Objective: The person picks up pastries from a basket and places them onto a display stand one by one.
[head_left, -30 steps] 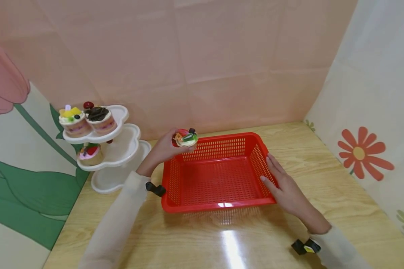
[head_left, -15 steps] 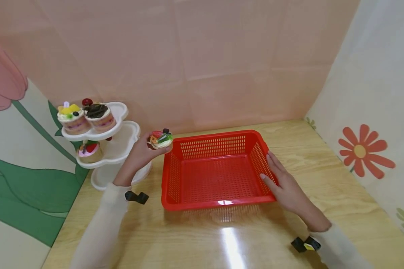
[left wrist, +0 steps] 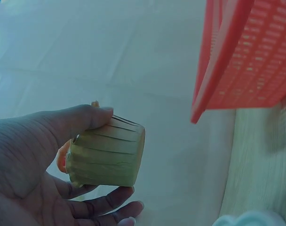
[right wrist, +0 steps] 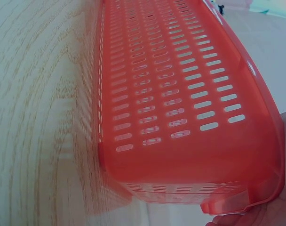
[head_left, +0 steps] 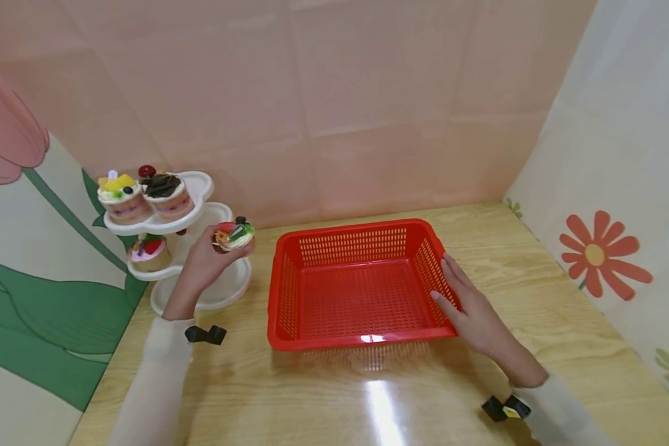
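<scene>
My left hand [head_left: 202, 265] holds a toy cupcake [head_left: 235, 238] topped with cream and fruit pieces, just in front of the white tiered stand [head_left: 223, 285]. In the left wrist view, the thumb and fingers pinch the pale pleated cup of the cupcake [left wrist: 109, 154] from opposite sides. On the table sits a red plastic basket [head_left: 362, 340] with perforated walls and nothing inside. My right hand [head_left: 476, 319] grips its right rim, the thumb over the inner side and the fingers along the outside. Part of that hand shows at the basket's corner in the right wrist view.
Two dessert cups, one with yellow fruit [head_left: 125, 204] and one with dark shavings [head_left: 170, 201], stand on the top tier. A pink-topped cake [head_left: 150, 255] sits on the middle tier. A pink backdrop [head_left: 368, 111] rises behind the wooden table [head_left: 312, 396].
My left hand has carried the cupcake leftward, from above the basket's back left corner to the front of the tiered stand. My right hand and the basket have stayed in place.
</scene>
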`<move>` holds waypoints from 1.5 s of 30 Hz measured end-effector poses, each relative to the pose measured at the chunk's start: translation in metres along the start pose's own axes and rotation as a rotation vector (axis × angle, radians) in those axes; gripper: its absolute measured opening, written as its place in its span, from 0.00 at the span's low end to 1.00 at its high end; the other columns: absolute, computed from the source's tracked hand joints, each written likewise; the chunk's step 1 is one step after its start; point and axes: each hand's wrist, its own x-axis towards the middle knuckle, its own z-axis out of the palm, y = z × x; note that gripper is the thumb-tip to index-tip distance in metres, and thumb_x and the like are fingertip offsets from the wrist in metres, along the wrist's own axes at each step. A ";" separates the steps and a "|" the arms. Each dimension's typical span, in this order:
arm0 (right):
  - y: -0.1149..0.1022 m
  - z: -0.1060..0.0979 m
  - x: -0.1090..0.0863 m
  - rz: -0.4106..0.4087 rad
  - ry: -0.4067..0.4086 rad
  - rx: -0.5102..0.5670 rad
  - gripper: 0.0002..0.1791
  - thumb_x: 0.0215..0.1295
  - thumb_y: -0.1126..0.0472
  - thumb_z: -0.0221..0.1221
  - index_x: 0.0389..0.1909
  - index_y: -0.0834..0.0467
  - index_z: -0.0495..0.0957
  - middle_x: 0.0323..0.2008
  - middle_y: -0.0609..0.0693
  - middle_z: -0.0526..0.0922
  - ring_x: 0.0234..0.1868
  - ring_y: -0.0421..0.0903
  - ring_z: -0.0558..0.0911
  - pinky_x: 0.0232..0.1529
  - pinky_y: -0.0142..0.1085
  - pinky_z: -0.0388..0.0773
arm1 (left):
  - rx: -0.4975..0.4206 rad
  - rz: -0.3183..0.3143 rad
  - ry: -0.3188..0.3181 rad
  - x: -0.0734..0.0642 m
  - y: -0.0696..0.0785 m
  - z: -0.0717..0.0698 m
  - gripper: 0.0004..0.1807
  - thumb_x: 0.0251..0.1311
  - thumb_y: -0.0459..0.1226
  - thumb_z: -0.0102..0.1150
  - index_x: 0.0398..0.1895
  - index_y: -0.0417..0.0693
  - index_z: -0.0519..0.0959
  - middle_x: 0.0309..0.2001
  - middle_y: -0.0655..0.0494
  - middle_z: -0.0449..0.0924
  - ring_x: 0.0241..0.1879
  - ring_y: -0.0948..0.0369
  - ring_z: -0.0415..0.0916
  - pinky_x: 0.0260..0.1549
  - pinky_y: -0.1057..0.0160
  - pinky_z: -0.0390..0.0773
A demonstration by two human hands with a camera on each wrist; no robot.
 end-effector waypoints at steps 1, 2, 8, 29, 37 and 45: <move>0.000 0.000 0.000 -0.002 0.004 0.002 0.42 0.77 0.48 0.54 0.81 0.58 0.45 0.82 0.54 0.43 0.78 0.65 0.52 0.64 0.69 0.61 | 0.001 -0.003 0.007 0.000 -0.001 -0.002 0.44 0.56 0.54 0.74 0.66 0.37 0.66 0.58 0.38 0.76 0.56 0.46 0.74 0.57 0.48 0.73; 0.000 0.001 0.000 -0.004 0.002 0.000 0.42 0.77 0.47 0.53 0.81 0.58 0.45 0.82 0.54 0.42 0.78 0.65 0.52 0.64 0.69 0.61 | 0.006 -0.007 0.012 -0.001 -0.002 -0.004 0.44 0.56 0.54 0.73 0.67 0.36 0.66 0.59 0.37 0.76 0.57 0.45 0.74 0.58 0.47 0.72; 0.001 0.002 0.001 -0.023 0.010 0.000 0.41 0.77 0.50 0.54 0.81 0.59 0.46 0.82 0.53 0.42 0.78 0.65 0.52 0.65 0.69 0.61 | 0.030 -0.013 0.047 -0.004 -0.010 -0.013 0.45 0.57 0.54 0.72 0.67 0.34 0.65 0.60 0.35 0.75 0.57 0.43 0.73 0.59 0.44 0.72; 0.001 0.003 0.000 -0.006 -0.004 -0.005 0.41 0.77 0.49 0.54 0.81 0.60 0.45 0.82 0.55 0.42 0.77 0.66 0.52 0.64 0.69 0.62 | 0.140 -0.073 0.242 0.000 -0.033 -0.023 0.45 0.61 0.52 0.67 0.72 0.34 0.61 0.62 0.29 0.73 0.62 0.37 0.70 0.63 0.40 0.68; -0.001 0.001 -0.001 -0.022 0.013 0.002 0.41 0.77 0.51 0.54 0.81 0.61 0.46 0.81 0.56 0.43 0.78 0.66 0.52 0.65 0.70 0.60 | 0.159 -0.065 0.284 0.001 -0.040 -0.022 0.45 0.58 0.50 0.69 0.71 0.35 0.62 0.60 0.29 0.74 0.62 0.35 0.70 0.63 0.39 0.66; -0.001 0.001 -0.001 -0.021 0.017 0.003 0.41 0.77 0.51 0.54 0.81 0.60 0.46 0.82 0.56 0.43 0.78 0.65 0.52 0.65 0.70 0.60 | 0.176 -0.022 0.255 -0.001 -0.038 -0.026 0.46 0.60 0.47 0.69 0.73 0.33 0.57 0.62 0.26 0.71 0.63 0.34 0.68 0.64 0.38 0.65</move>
